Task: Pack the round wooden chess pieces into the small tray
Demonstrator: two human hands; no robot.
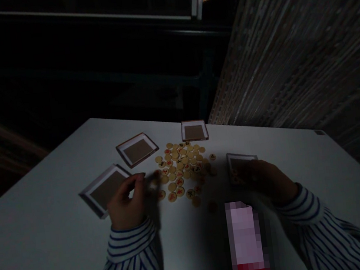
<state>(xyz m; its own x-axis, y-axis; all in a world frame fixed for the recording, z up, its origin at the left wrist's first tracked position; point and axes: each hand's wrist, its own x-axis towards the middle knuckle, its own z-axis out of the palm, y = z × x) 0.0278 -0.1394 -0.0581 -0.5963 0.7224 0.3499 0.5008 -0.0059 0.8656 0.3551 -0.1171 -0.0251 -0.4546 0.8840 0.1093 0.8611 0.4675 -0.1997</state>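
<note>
A pile of round yellow game pieces with red and black marks lies on the white table. My left hand rests just left of the pile, beside the near-left tray, its fingers curled in a pinch toward the pieces; what they hold is too dark to see. My right hand is over the right-hand tray, fingers bent down into it. A few pieces seem to lie in that tray. Both sleeves are striped.
Two more shallow square trays stand behind the pile, one at the left and one at the back. A brick wall rises at the right. The room beyond the table is dark. A blurred patch sits at the front edge.
</note>
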